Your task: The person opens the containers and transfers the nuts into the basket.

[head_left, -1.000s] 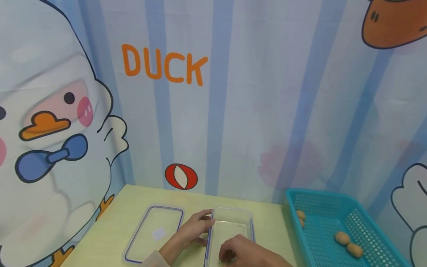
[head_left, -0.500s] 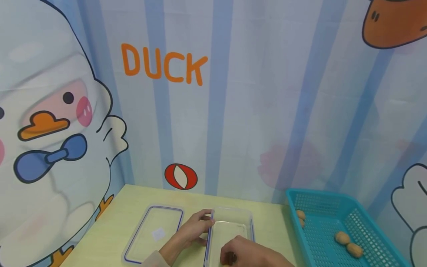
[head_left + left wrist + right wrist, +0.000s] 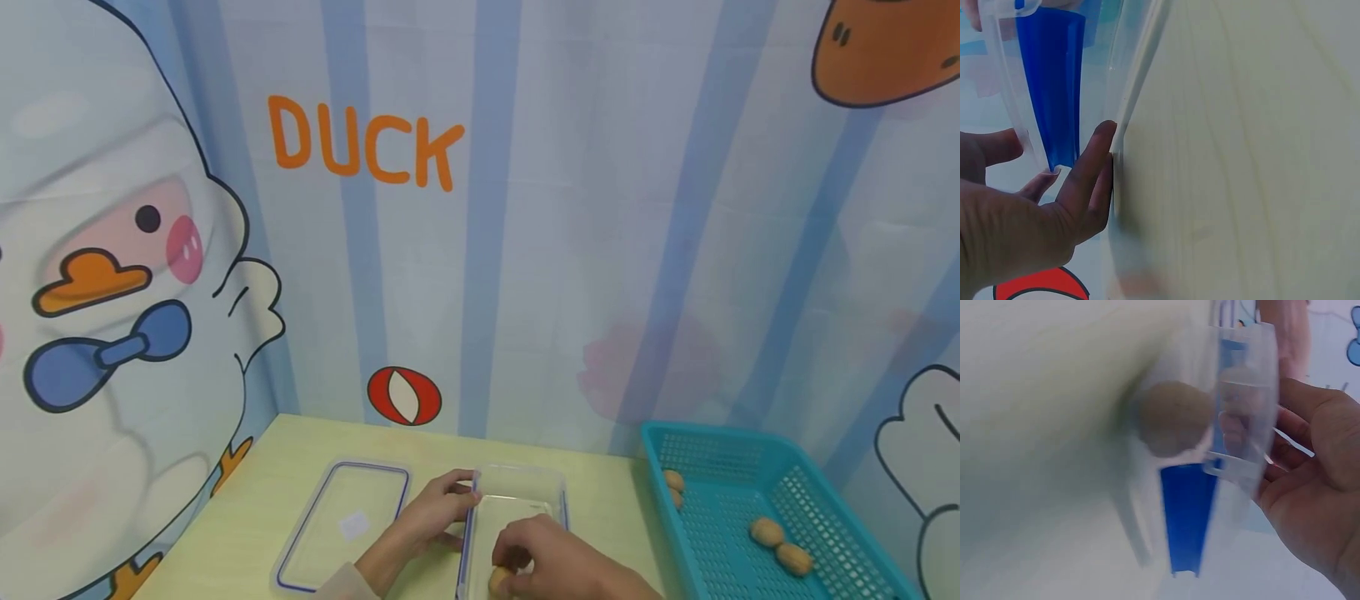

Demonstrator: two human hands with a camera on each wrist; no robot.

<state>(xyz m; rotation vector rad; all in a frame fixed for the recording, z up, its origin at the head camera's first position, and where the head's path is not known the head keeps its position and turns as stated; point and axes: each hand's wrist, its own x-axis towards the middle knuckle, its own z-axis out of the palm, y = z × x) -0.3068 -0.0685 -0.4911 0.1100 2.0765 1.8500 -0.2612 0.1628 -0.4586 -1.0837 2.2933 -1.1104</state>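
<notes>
A clear plastic food container with blue clips stands in the middle of the table. My left hand holds it at its left side, thumb at the rim and fingers along the wall. In the left wrist view, the fingertips lie low against the container beside a blue clip. My right hand reaches over the container and pinches a walnut between thumb and fingers. Through the clear wall in the right wrist view, the walnut shows as a blurred brown ball.
Left of the container lies its clear lid with a blue seal and a white label. A turquoise basket with several walnuts stands at the right. Behind the table hangs a duck-print curtain.
The right hand has risen slightly and turned, bringing the walnut in its fingers into view. The left hand keeps its place on the container.
</notes>
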